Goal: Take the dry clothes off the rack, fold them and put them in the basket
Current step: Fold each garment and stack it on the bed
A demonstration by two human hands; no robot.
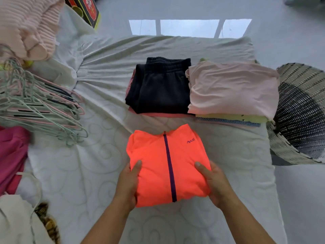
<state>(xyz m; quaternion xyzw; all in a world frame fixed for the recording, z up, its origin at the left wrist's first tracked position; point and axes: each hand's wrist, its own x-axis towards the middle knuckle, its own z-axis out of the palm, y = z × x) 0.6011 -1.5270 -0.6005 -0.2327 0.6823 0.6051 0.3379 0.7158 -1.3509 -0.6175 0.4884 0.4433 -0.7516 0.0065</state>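
At the near edge of the mattress (88, 173): I see a folded orange jacket (153, 164), dark zip facing up, centred between the left and right edges.
Left hand (129, 184): it grips the jacket's left side, thumb laid on top; the fingers are out of my sight under the fabric.
Right hand (213, 184): it grips the jacket's right side the same way, thumb on top and fingers tucked beneath.
Jacket contact: I cannot tell whether it rests on the sheet or is raised a little.
Near left corner: a white cloth (14, 221) with a brown patterned piece just beside it.
Left edge: a magenta garment (12, 155), then a heap of pale green and pink hangers (38, 106) further up.
Middle, towards the far edge: folded black trousers (161, 88) on top of a pink piece, well clear of the jacket.
Far right corner: a folded pale pink top (232, 87) touching the trousers' right side, stacked on yellow and blue folded pieces.
Beyond the right edge: the woven basket (302, 111), off the mattress and just beside the pink stack.
Far left corner: a pink ribbed knit (28, 27) in a heap, with a dark printed box (84, 9) behind it.
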